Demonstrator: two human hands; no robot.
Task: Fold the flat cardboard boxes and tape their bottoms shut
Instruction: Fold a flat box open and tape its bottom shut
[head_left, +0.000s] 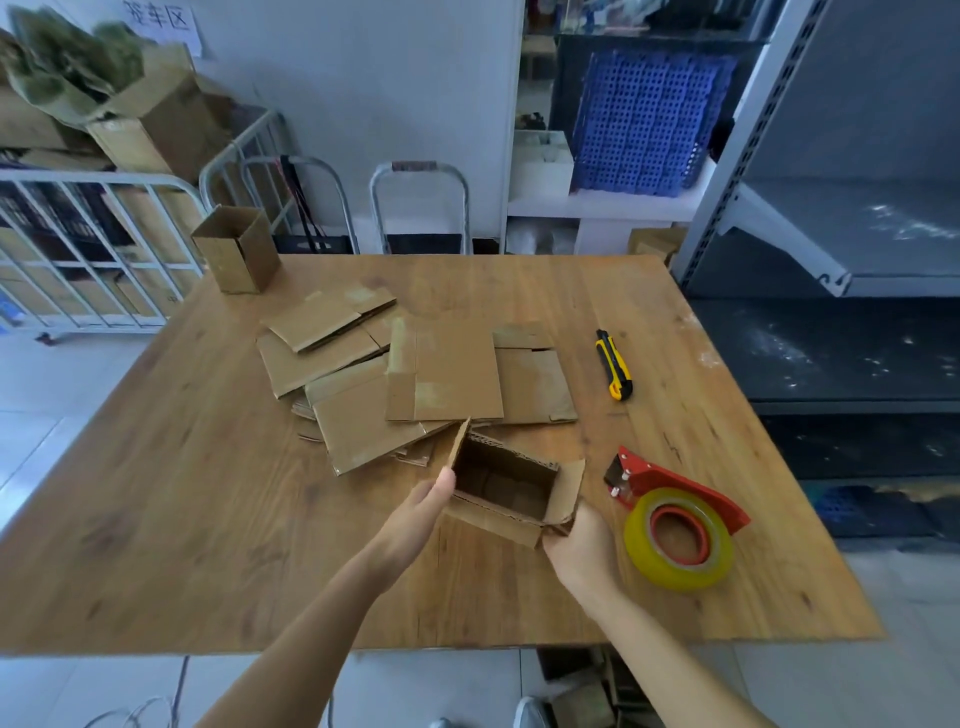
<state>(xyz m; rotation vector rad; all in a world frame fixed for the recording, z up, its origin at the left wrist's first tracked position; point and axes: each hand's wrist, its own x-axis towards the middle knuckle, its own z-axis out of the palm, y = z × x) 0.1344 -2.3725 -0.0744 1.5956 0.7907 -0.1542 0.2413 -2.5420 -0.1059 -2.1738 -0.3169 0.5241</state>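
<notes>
i grasp the half-opened box (493, 517) at both ends, left hand (423, 501) on its left wall, right hand (579, 543) under the right flap, to square it, tape dispenser (675, 525) just outside my right hand for sealing.

The wooden table (182, 519) carries 1 open cardboard box (236, 249) standing upright at its far left corner. A loose pile of flat cardboard boxes (447, 374) lies overlapping near the middle. To its right is a yellow-and-black utility knife (614, 365), well apart from a red tape dispenser (675, 525) holding 1 yellowish roll nearer the front edge.
</notes>
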